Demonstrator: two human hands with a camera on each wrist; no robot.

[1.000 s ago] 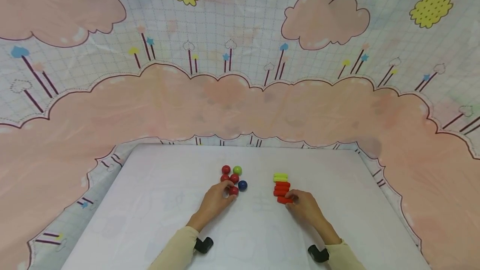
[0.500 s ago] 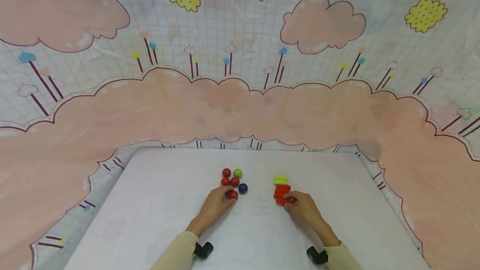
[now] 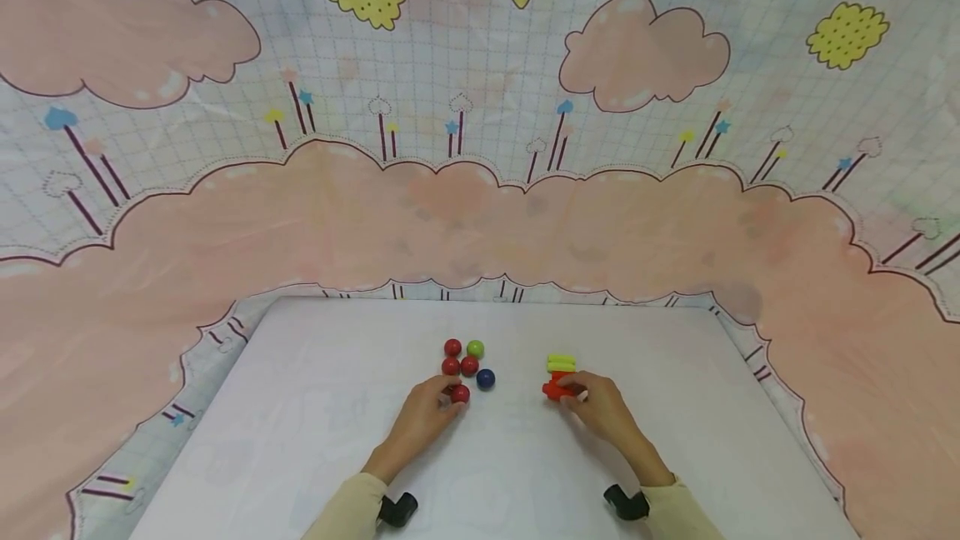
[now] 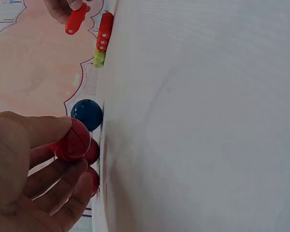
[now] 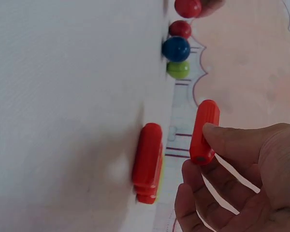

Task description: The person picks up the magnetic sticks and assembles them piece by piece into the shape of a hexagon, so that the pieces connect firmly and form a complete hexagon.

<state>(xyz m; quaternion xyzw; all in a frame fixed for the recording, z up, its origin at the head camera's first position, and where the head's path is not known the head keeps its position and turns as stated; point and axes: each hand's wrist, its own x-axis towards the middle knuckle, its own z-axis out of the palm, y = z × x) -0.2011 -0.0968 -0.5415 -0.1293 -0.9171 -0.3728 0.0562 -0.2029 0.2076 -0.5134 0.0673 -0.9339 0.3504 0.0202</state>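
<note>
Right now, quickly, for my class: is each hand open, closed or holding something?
Left hand: holding a red ball, pinched by thumb and fingers.
Right hand: holding a red stick, pinched likewise.

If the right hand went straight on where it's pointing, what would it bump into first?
Probably the red sticks lying just past its fingers, though the held red stick looks raised, so it might pass above them.

white tabletop (image 3: pixel 300 390) | peach, cloud-patterned backdrop (image 3: pixel 480 223) beyond and beside it, perhaps fabric | soft light
</note>
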